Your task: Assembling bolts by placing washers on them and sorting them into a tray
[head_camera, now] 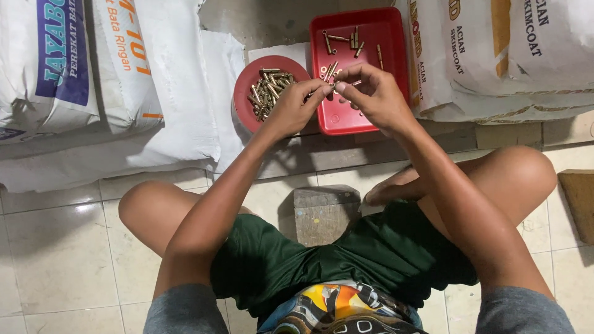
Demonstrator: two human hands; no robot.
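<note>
Both hands meet above the near edge of the red tray (371, 31). The left hand (294, 105) and the right hand (371, 93) pinch one small brass bolt (331, 88) between their closed fingertips, so it lies between the two hands. The round red bowl (242, 99), full of brass bolts, stands just beside the left hand.
</note>
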